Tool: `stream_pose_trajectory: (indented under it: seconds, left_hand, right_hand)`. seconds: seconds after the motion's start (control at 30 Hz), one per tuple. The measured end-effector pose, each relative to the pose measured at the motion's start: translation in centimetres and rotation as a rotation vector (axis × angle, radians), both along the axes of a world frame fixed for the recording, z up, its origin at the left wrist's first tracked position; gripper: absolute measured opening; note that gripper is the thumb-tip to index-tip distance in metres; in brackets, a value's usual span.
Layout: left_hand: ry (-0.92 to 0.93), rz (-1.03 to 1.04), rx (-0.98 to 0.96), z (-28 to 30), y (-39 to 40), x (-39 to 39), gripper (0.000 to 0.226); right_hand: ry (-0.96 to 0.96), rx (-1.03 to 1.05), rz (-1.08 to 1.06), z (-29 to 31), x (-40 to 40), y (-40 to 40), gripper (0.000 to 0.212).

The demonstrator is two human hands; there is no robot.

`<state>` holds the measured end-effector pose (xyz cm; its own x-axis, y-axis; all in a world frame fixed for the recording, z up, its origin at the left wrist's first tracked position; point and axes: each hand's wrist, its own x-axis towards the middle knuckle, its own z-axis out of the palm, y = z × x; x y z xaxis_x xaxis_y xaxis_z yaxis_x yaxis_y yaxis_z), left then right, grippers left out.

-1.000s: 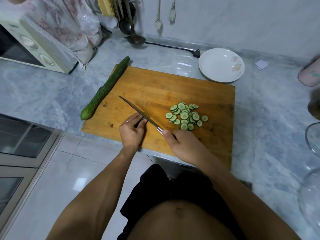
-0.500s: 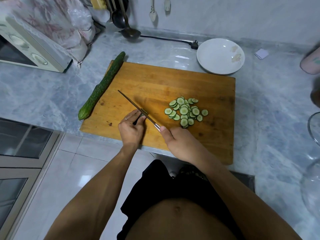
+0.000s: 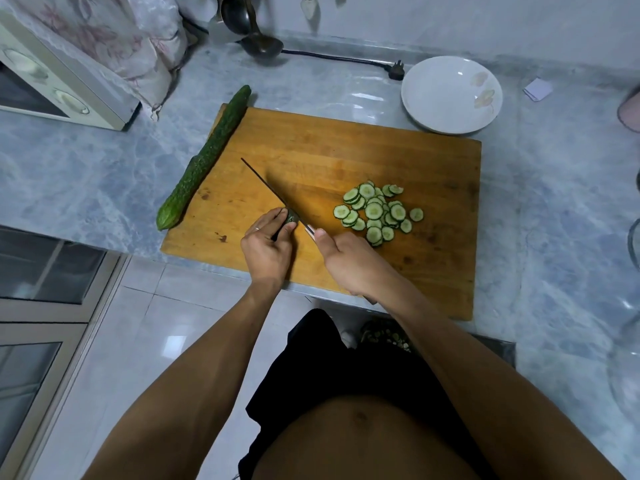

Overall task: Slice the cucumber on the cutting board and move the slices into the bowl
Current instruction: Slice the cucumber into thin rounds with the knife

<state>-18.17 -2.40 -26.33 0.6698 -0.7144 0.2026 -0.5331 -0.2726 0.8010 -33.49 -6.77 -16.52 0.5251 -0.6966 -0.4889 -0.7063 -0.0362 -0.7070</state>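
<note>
Stub: short cucumber end (image 3: pixel 290 216) on the cutting board (image 3: pixel 346 150), near its front edge, pinched by left hand (image 3: pixel 268 244), fingers curled over it.
Knife: blade (image 3: pixel 266 187) runs diagonally away to the left, edge against the stub's right face; right hand (image 3: pixel 349 263) wrapped round the handle.
Key relation: little stub shows past the left fingertips; next cut falls just beside them.
Slices: pile (image 3: pixel 375 213) right of the blade.
Bowl: white bowl (image 3: pixel 452 95) on the surface beyond the board's far right corner, nearer the right hand.
Whole cucumber: second cucumber (image 3: pixel 204 157) along the board's left edge, uncut.

The knife handle (image 3: pixel 313 232) seems hidden inside the right hand (image 3: pixel 349 261).
</note>
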Motion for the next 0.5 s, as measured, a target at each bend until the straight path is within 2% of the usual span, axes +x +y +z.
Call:
stream_pose_trajectory:
  seconds: [0.37,0.5]
  left_hand:
    - [-0.028,-0.035,0.030,-0.1,0.3,0.4,0.027]
    - [-0.039,-0.053,0.015,0.2,0.4,0.8,0.022]
  right_hand:
    - [-0.038,-0.025,0.004,-1.0,0.5,1.0,0.058]
    - [-0.021,-0.049,0.015,-0.9,0.0,0.7,0.060]
